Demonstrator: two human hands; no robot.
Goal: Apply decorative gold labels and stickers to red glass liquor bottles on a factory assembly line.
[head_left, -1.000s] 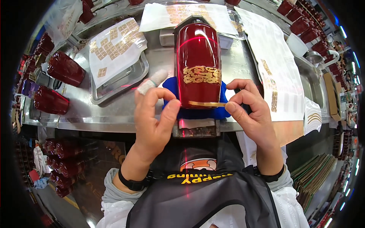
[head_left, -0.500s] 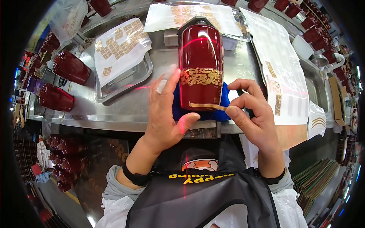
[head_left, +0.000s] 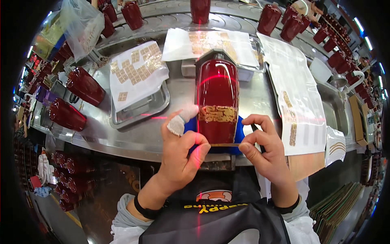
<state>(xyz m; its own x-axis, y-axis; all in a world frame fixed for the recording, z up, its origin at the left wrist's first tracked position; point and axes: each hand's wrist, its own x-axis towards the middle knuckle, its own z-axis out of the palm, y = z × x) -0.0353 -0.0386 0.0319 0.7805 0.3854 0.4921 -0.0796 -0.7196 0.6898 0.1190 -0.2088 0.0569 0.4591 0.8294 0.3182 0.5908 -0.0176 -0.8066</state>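
Observation:
A glossy dark red bottle [head_left: 218,89] lies on a blue cloth [head_left: 189,125], its base toward me. An ornate gold band [head_left: 219,114] runs across its lower part. Along the near end stretches a thin gold decal strip [head_left: 224,144]. My left hand [head_left: 181,148], with white wrapping on a finger, pinches the strip's left end between thumb and forefinger. At the right end, the thumb and forefinger of my right hand [head_left: 266,151] are closed on the strip. The bottle's neck rests in a dark angular holder [head_left: 203,58].
On the left, a sheet of gold decals [head_left: 136,69] lies over a metal tray [head_left: 162,101], beside two red bottles [head_left: 84,86]. Another decal sheet [head_left: 176,45] is behind the holder. A long white sheet [head_left: 306,110] and a sink [head_left: 337,112] are at right. More bottles stand on a conveyor [head_left: 235,14].
My left hand has come from the bottle's side to the strip's left end. The strip, earlier held only by my right hand, is now stretched between both. The view has tilted up.

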